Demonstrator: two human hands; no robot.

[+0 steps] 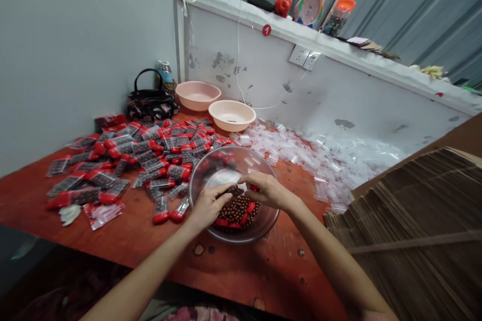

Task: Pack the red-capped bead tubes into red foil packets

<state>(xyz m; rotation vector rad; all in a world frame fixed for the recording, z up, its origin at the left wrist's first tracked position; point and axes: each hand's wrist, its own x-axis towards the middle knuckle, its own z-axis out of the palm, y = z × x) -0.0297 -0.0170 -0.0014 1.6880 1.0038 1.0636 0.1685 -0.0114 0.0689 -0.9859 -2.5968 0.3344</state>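
Observation:
A clear round bowl (271,220) stands on the red table before me, holding many small shiny brown balls (237,209) and several red plastic caps (222,222). Over the bowl, my left hand (209,205) pinches a small dark brown piece (236,190) between thumb and fingers; its exact kind is unclear. My right hand (266,190) curves in from the other side, its index fingertip close to that piece. Something red shows under its curled fingers, and what it grips, if anything, is partly hidden. A white area (224,177) shows through the bowl's far side.
Filled clear packs with red caps (143,148) are heaped on the left of the red table (263,266). Clear empty sleeves (301,155) spread at the back right. Two basins (232,116) and a black handbag (150,103) stand behind. Stacked cardboard (410,230) flanks the right.

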